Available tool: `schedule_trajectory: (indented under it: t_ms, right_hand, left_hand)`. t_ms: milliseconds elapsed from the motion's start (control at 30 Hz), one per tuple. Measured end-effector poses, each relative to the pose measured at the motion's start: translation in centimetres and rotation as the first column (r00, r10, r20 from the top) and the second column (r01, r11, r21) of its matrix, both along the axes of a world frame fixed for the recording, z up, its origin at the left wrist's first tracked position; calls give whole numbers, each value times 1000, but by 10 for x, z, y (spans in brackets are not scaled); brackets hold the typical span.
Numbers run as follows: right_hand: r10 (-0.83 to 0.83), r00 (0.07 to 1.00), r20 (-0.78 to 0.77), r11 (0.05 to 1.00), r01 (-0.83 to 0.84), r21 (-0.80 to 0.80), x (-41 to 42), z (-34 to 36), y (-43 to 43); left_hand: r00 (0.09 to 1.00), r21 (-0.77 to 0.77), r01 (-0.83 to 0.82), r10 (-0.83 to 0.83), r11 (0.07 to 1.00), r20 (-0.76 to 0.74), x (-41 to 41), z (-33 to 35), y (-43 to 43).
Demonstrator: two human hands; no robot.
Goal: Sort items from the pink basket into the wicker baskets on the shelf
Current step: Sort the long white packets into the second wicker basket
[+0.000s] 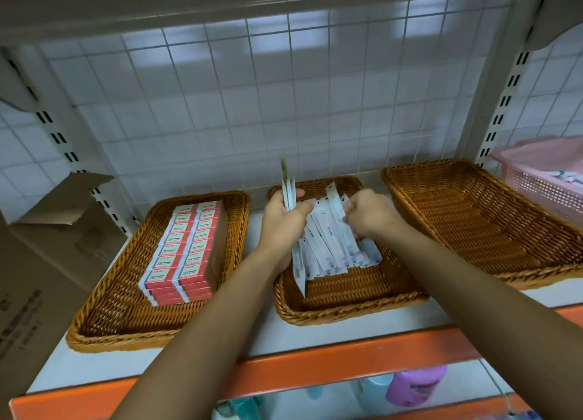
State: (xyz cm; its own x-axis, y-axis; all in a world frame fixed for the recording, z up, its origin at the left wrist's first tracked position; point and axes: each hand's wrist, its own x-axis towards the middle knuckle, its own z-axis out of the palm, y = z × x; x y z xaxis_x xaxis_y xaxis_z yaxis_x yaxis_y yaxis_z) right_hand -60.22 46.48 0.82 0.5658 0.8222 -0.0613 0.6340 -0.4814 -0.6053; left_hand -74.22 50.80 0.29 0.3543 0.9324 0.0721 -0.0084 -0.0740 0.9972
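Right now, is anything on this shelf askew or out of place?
Only the white packets in the middle basket: they lie fanned and crossed, not in a row, and the left hand holds a few upright. The red boxes are stacked neatly.

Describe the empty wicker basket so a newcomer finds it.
On the white, orange-edged shelf stand three wicker baskets. It is the rightmost basket, beside the pink basket. Its neighbours hold red boxes or white packets; it holds nothing.
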Motion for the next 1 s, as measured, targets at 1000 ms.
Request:
schedule_trajectory:
  t_ms: [1000]
  right_hand:
    - [166,760,629,964,10,-267,-20,0,3]
  left_hand:
    - [992,138,50,-34,989,-122,3,-8,3]
